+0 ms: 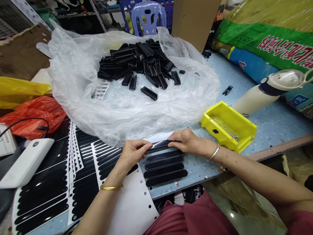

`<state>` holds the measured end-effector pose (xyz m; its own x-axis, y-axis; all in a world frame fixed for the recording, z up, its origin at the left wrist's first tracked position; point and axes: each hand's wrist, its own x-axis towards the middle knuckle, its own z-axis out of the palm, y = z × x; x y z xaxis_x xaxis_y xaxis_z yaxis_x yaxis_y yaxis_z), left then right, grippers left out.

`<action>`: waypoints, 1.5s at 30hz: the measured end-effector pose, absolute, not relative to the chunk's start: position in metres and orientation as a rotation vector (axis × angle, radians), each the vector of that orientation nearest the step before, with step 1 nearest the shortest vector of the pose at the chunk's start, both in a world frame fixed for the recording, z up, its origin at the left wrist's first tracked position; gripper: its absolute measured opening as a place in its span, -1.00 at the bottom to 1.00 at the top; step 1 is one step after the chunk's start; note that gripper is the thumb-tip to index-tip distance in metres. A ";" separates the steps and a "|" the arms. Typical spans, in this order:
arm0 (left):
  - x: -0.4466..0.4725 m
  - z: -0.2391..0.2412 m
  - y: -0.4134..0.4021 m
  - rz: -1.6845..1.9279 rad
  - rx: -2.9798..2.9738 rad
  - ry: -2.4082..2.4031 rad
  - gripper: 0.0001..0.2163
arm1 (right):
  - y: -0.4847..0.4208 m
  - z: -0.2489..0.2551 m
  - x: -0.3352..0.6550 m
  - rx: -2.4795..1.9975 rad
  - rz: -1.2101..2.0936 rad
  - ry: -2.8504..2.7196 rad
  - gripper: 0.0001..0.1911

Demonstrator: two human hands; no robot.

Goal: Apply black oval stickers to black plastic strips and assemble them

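Note:
My left hand [133,152] and my right hand [184,141] pinch the two ends of a long glossy black strip [160,145], holding it flat on the blue table [274,125]. Just below it lie three more black oblong bars [164,167] in a row. White backing sheets of black oblong stickers [61,182] spread out to the left, partly under my left forearm. Both hands have their fingers closed on the strip.
A clear plastic bag [127,107] with a pile of black ribbed parts [141,63] lies behind. A yellow bin [228,125] with small screws sits at right, beside a white bottle [266,91]. At left are a white power bank [25,163] and red and yellow bags.

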<state>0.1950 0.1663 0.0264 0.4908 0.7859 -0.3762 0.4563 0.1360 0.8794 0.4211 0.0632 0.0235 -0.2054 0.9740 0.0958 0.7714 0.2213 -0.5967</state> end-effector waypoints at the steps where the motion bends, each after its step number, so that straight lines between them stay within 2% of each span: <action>1: 0.195 0.026 0.167 0.331 1.500 1.131 -0.80 | 0.063 0.022 0.422 -1.600 0.589 -2.043 -0.89; 17: 0.194 0.021 0.167 0.349 1.529 1.113 -0.82 | 0.056 0.022 0.422 -1.583 0.623 -1.970 -0.82; 29: 0.195 0.025 0.166 0.360 1.534 1.104 -0.80 | 0.052 0.015 0.415 -1.443 0.337 -2.148 -0.72; 33: 0.194 0.024 0.167 0.347 1.547 1.110 -0.80 | 0.049 0.012 0.415 -1.460 0.222 -2.210 -0.74; 45: 0.193 0.022 0.167 0.357 1.544 1.082 -0.80 | 0.052 0.025 0.420 -1.578 0.525 -2.078 -0.80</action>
